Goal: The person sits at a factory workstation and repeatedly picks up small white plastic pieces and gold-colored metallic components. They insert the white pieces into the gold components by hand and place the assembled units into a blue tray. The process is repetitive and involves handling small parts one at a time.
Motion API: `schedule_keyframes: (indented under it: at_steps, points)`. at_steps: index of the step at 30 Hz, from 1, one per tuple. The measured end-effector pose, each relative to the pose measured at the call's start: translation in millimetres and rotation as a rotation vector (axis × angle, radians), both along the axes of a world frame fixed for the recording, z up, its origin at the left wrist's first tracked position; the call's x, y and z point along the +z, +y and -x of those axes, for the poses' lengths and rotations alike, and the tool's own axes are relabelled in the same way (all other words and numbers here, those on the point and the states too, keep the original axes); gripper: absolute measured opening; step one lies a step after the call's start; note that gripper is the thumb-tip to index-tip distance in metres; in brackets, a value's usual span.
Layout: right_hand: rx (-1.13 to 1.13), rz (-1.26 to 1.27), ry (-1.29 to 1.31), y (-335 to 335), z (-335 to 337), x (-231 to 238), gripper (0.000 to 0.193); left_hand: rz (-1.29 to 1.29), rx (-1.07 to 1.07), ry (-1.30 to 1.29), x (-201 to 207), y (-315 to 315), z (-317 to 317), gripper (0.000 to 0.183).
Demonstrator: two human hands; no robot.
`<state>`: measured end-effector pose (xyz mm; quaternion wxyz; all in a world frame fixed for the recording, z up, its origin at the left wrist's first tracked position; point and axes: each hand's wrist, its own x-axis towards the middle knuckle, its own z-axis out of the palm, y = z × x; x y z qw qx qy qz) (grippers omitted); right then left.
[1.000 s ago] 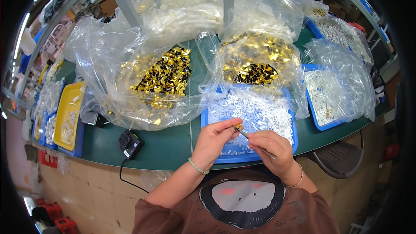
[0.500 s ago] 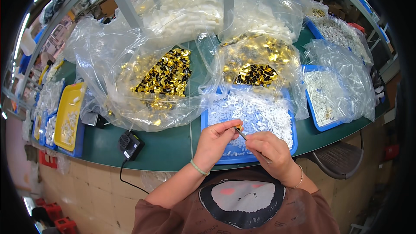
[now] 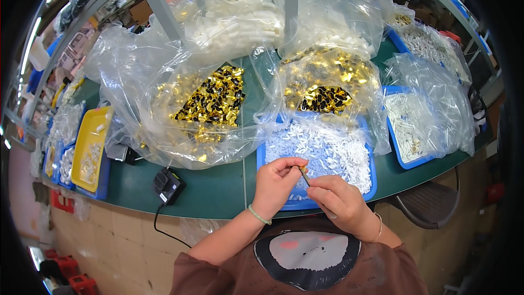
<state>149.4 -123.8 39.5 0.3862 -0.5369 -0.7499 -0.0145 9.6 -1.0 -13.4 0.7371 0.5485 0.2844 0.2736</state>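
Observation:
Over the near part of a blue tray (image 3: 297, 205) of small white pieces (image 3: 346, 153), my two hands meet. My left hand (image 3: 273, 188) pinches a tiny gold-coloured piece (image 3: 302, 169) between thumb and fingertips, which cover most of it. In my right hand (image 3: 343, 202) is a thin grey metal tool, apparently tweezers (image 3: 305, 177), its tip right at the gold piece. Whether the tip touches or grips the piece is too small to tell. Just beyond the tray, a clear bag lies open on shiny gold and black parts (image 3: 326, 99).
A larger clear bag of gold and black parts (image 3: 218, 95) lies left of centre. A yellow tray (image 3: 103, 125) and a black corded device (image 3: 168, 186) are farther left. On the right stands another blue tray (image 3: 390, 125). Grey posts (image 3: 290, 11) rise at the back; two people sit beyond.
The whole view has shifted slightly. My left fingertips have closed further over the gold piece, and the tool tip stays beside it at a steeper angle.

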Motion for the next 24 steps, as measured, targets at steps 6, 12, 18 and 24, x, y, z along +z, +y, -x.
schedule_keyframes:
  at_steps: [6, 12, 18, 24]
  points:
    - [-0.044, 0.02, 0.045, 2, -1, -1, 0.033, 0.105, -0.023, -0.076, -2, 1, -1, 0.026]
    - [-0.096, -0.014, 0.137, 5, -1, -3, 0.025, 0.172, -0.042, -0.086, 5, 0, 0, 0.029]
    - [-0.118, -0.012, 0.156, 5, 0, -5, 0.027, 0.185, -0.041, -0.076, 0, 0, 0, 0.028]
    - [-0.124, 0.067, 0.105, 4, 5, 5, 0.029, 0.136, -0.054, -0.045, -7, -1, -2, 0.026]
